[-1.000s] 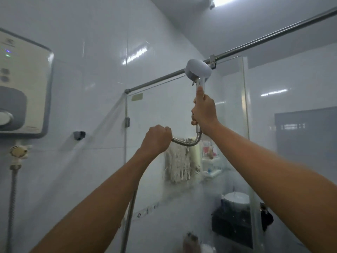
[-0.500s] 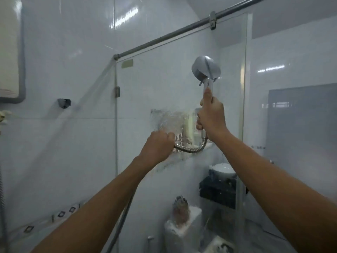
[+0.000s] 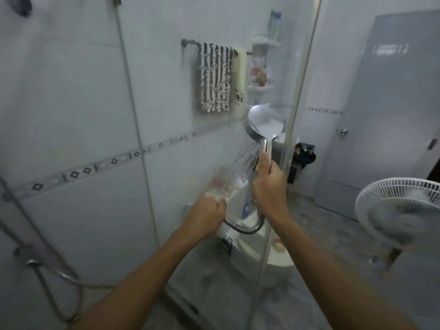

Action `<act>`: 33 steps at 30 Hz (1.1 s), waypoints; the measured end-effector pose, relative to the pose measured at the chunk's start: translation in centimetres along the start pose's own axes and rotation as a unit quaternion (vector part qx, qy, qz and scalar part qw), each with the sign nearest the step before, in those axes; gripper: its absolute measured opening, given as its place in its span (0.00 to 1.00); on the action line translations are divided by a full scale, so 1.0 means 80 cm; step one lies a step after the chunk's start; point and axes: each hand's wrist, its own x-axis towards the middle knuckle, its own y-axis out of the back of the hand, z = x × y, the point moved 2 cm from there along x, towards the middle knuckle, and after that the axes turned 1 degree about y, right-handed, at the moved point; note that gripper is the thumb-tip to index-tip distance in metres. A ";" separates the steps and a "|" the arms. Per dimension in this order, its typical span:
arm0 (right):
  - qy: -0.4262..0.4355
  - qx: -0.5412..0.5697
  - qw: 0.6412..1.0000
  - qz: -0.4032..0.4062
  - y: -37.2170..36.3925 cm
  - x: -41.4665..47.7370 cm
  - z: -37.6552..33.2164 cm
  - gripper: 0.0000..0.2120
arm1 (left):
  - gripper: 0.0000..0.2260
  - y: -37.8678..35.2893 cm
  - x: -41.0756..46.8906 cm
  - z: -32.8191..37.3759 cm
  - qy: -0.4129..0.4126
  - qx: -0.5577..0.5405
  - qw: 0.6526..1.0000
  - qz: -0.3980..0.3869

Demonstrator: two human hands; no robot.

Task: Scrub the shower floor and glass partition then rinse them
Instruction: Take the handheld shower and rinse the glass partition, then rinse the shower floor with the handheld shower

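right, the right hand (image 3: 269, 186) is wrapped around the handle of the shower head (image 3: 265, 123), thumb laid up along the chrome stem, the other fingers curled tight around it. the head stands upright just above the fist, its face turned toward the glass partition (image 3: 166, 96), and water (image 3: 245, 160) streams out down and to the left onto the pane. a blurry wet patch spreads on the glass just above the left hand (image 3: 207, 217). that hand is clenched around the metal hose (image 3: 242, 228), which comes out of the fist, dips in a short loop and climbs into the bottom of the handle. both arms reach forward, the two hands near each other, close to the right edge of the glass. through the pane shows a striped towel (image 3: 215, 79) on a rail, a corner shelf (image 3: 260, 65) with bottles and a white toilet (image 3: 273, 256) low down. off to the right stand a grey door (image 3: 392, 103) and a white fan (image 3: 400, 210). a patterned tile strip (image 3: 78, 172) runs across the left wall.
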 end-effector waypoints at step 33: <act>-0.372 0.085 0.866 -0.324 -0.210 -0.585 0.136 0.21 | 0.18 -0.127 -0.544 -0.405 0.566 -0.056 0.822 0.000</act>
